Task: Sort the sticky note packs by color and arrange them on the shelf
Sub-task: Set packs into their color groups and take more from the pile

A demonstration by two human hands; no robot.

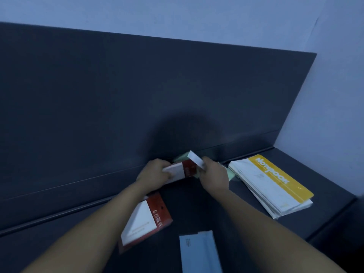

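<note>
Both hands are working right up at the back wall of the shelf [59, 243], a bit left of the yellow-covered stack [275, 182]. The left hand [155, 172] has its fingers wrapped round the end of a red-and-white pack [181, 171]. The right hand [212, 170] is pinching a white pack [196, 159] that's tipped up on edge and touching the far end of the red one.

There's something pale green [182, 156] tucked behind them. It's dim and blurry back there, so I can't swear it's a pack. A second red-and-white pack [145, 219] lies well left of the yellow-covered stack and closer to the camera, partly under the left forearm.

My take is that this is the splitting-up step. I'd peel the white pack off cleanly and lay it flat in its own spot. Then I'd bring the gripped red one over to join its twin instead of leaving the colours jumbled. Square each pile against the back wall, and leave a gap from the yellow-covered stack so nothing slides into it.
</note>
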